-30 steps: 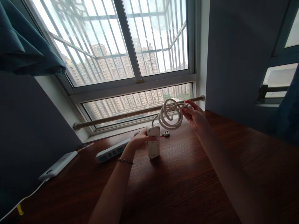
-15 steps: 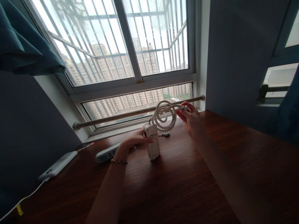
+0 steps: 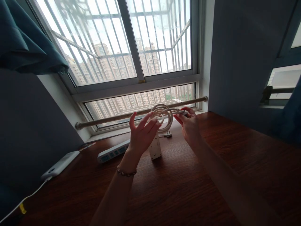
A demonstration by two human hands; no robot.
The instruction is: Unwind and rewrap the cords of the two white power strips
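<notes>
A white power strip (image 3: 155, 148) stands on end on the table, its upper part hidden behind my left hand and the cord. Its thick white cord (image 3: 169, 123) hangs in loose loops above it. My right hand (image 3: 191, 125) pinches the cord near its end, to the right of the loops. My left hand (image 3: 143, 133) is off the strip's body with its fingers spread; the fingertips reach the left side of the loops, and I cannot tell whether they touch the cord. A bracelet (image 3: 126, 173) circles the left wrist.
A second power strip (image 3: 114, 152) with blue sockets lies to the left, and a plug (image 3: 168, 134) lies behind the upright one. A white power bank (image 3: 60, 164) with a cable is at the far left. A metal rail (image 3: 113, 119) crosses before the window.
My left hand has let go of the strip's body and risen to the cord loops, fingers spreading. My right hand has moved slightly left and down, still holding the cord.
</notes>
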